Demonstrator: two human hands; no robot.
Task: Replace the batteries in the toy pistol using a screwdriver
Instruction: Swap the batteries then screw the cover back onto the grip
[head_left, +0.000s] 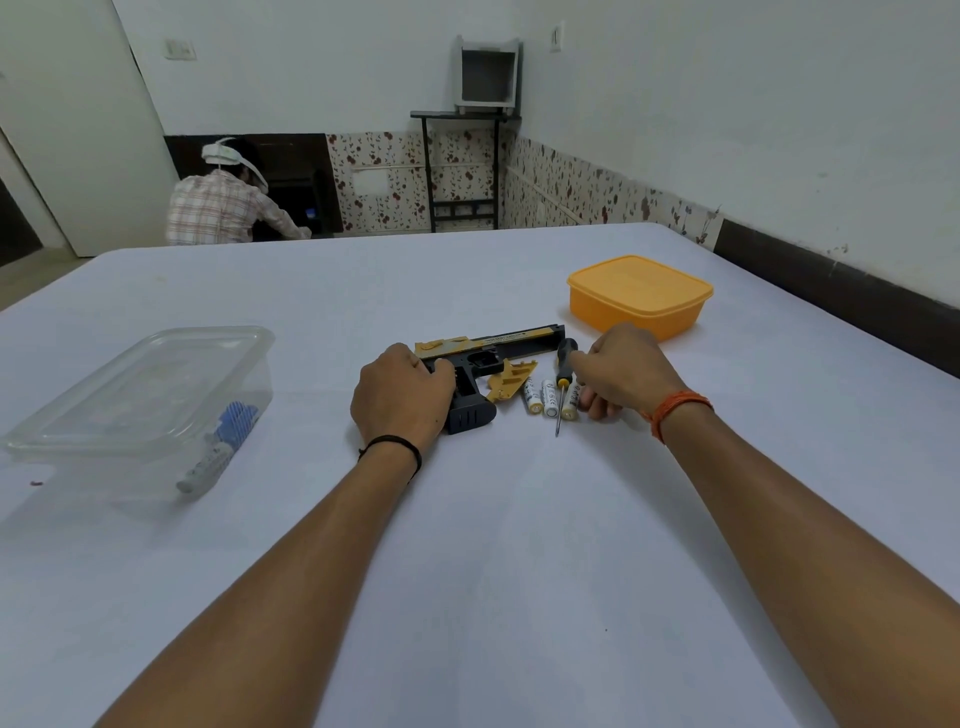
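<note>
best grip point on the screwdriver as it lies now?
Probably the black handle of the screwdriver, from the right where the right hand already is. It's the thick end, pointing away; batteries crowd the thin shaft on both sides.

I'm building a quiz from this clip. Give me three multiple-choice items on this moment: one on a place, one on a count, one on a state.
1. Where is the orange container?
A. beyond the right hand
B. beside the clear box
C. under the pistol

2. How many batteries lie by the screwdriver?
A. one
B. three
C. six

3. The clear box is:
A. lidded
B. open
C. overturned

Key: 1 A, it sits behind the right hand. 2 B, three white cells lie side by side. 3 A, a clear lid covers it.
</note>
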